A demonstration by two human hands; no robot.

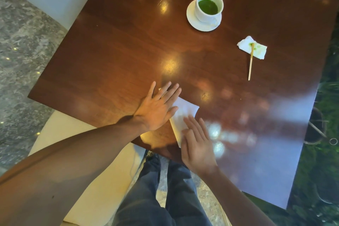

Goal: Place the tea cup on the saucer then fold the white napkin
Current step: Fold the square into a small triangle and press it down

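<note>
Two hands flat, fingers straight, pressing napkin (pixel 184 113): left hand (pixel 157 107) on its far end, right hand (pixel 197 145) on near end. Cup (pixel 209 6) sits on saucer (pixel 195 23), far beyond both hands. Fold step underway; next likely: crease, firm even press

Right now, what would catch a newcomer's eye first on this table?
Probably the white cup of bright green tea, sitting on its saucer at the far side of the table. Next, the left hand and right hand pressing flat on the white napkin at the near edge.
</note>
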